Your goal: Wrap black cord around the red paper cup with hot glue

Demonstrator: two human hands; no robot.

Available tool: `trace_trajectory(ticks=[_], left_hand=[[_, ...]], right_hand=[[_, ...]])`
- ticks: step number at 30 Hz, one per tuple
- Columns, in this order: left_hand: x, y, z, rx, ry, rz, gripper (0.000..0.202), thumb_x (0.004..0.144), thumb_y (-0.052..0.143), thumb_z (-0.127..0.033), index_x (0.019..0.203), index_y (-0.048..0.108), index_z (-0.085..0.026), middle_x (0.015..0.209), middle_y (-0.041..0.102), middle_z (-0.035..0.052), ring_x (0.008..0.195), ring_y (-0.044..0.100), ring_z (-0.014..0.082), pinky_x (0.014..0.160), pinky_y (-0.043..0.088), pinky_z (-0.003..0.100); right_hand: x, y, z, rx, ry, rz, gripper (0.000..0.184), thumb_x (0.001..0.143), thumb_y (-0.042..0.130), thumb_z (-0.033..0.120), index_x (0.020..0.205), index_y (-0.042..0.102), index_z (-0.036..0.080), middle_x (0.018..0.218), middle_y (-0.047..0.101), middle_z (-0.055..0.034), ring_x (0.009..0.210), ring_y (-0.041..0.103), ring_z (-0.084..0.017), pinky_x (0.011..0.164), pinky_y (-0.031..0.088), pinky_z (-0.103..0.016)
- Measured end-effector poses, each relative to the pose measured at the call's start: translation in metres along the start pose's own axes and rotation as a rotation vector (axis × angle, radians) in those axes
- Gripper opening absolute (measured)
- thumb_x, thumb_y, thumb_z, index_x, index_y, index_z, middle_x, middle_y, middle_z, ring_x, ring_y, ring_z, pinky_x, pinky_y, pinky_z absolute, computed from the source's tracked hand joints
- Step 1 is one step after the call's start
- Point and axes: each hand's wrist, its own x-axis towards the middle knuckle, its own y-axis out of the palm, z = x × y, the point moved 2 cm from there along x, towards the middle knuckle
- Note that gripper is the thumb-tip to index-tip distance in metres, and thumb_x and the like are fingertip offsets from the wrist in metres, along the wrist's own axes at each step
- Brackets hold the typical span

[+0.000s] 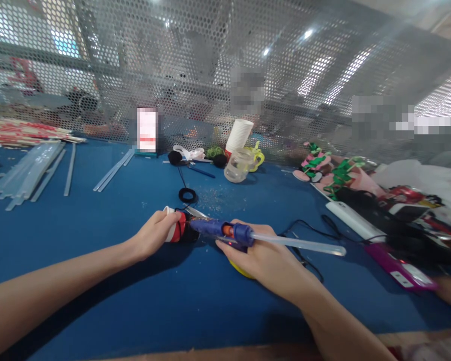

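My right hand (261,258) is closed round a blue glue gun (225,231), with a clear glue stick (300,244) jutting out of its back toward the right. The gun's nozzle points left at a small red, white and black piece (176,227), which my left hand (156,233) grips against the blue table (97,240). A yellow part shows under my right hand. A black cord runs from the gun across the table to the right.
Clear glue sticks (30,170) lie at the far left. A black ring (187,195), a clear mug (241,164) and white paper cups (239,134) stand behind my hands. Pink and green craft pieces (330,173), a white tube and a pink device (402,271) lie right. Perforated metal panel behind.
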Motion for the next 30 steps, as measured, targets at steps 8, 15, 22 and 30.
trace_trajectory(ticks=[8, 15, 22, 30], left_hand=[[-0.001, 0.0, -0.003, 0.069, 0.043, 0.036, 0.031, 0.072, 0.033, -0.035, 0.049, 0.041, -0.015, 0.045, 0.031, -0.0047, 0.045, 0.027, 0.0082, 0.044, 0.021, 0.022], [-0.005, 0.001, -0.005, 0.16, 0.084, 0.043, 0.033, 0.073, 0.032, -0.037, 0.047, 0.037, -0.017, 0.044, 0.026, -0.0051, 0.043, 0.024, 0.0086, 0.042, 0.019, 0.023], [-0.007, 0.001, -0.006, 0.209, 0.129, 0.042, 0.033, 0.072, 0.033, -0.038, 0.046, 0.025, -0.019, 0.046, 0.023, -0.0048, 0.044, 0.02, 0.0086, 0.041, 0.017, 0.023], [-0.008, 0.002, -0.005, 0.248, 0.17, 0.062, 0.033, 0.075, 0.031, -0.037, 0.048, 0.028, -0.018, 0.049, 0.025, -0.0044, 0.046, 0.023, 0.0089, 0.042, 0.02, 0.022]], right_hand=[[-0.003, -0.004, 0.004, 0.063, -0.014, 0.042, 0.011, 0.074, 0.045, 0.025, 0.066, 0.049, 0.019, 0.062, 0.054, 0.0013, 0.056, 0.049, -0.011, 0.056, 0.037, -0.023], [0.002, -0.006, 0.002, -0.009, -0.031, -0.016, 0.017, 0.073, 0.046, 0.025, 0.058, 0.048, 0.018, 0.055, 0.053, 0.0012, 0.049, 0.044, -0.011, 0.05, 0.034, -0.023], [0.004, -0.006, 0.0, -0.037, 0.001, -0.015, 0.016, 0.074, 0.045, 0.027, 0.063, 0.053, 0.018, 0.056, 0.053, 0.0001, 0.05, 0.045, -0.011, 0.049, 0.034, -0.023], [0.013, -0.009, 0.003, -0.125, 0.048, 0.086, 0.019, 0.073, 0.044, 0.026, 0.066, 0.058, 0.016, 0.048, 0.047, 0.0, 0.044, 0.042, -0.012, 0.044, 0.03, -0.024]])
